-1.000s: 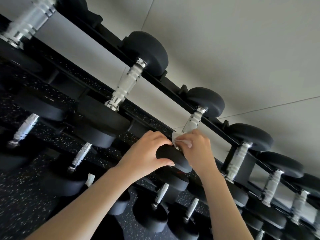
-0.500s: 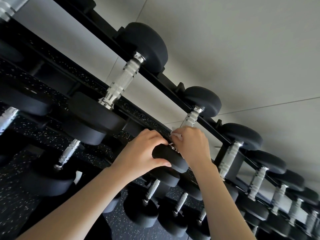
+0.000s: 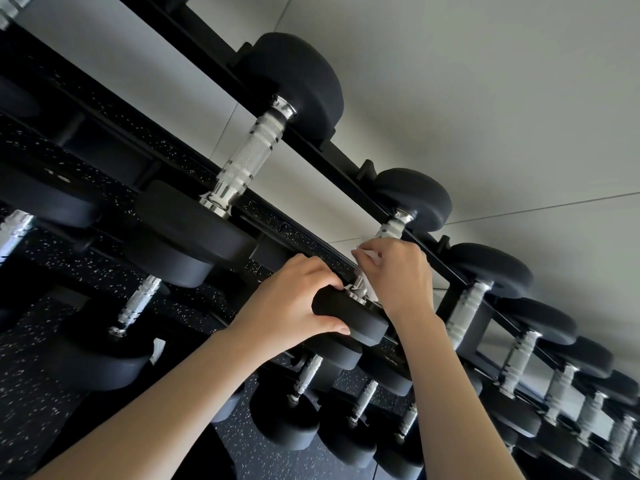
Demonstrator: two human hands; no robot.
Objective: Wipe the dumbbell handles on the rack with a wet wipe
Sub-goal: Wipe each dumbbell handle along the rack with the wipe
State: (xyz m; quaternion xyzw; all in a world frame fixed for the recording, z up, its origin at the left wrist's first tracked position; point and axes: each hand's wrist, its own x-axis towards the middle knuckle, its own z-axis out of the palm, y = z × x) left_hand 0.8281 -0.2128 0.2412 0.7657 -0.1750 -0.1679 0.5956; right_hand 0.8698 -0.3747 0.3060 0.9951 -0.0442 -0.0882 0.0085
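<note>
1. Head view, the hold: our left hand (image 3: 294, 303) curls over the near black head (image 3: 349, 317) of the dumbbell, thumb under its edge. We judge this steadies the weight so it cannot roll in its cradle.
2. Our right hand (image 3: 398, 275), at 2 o'clock from the left, wraps round the handle (image 3: 389, 230) and pinches the wet wipe (image 3: 369, 254) against the metal. Only a white edge shows by the fingers, and bare knurling runs on at 12 o'clock.
3. This dumbbell sits on the top tier of the rack (image 3: 214, 53), mid-frame.
4. Around: a larger dumbbell's handle (image 3: 249, 157) lies at 10 o'clock. More handles (image 3: 464, 313) trail off at 4 o'clock. A lower tier (image 3: 304, 375) sits at 6 o'clock over the speckled floor (image 3: 41, 358).
5. In the way: the front rail (image 3: 311, 244) passes just beside our left knuckles. We judge that the two heads bound the right hand's stroke.
</note>
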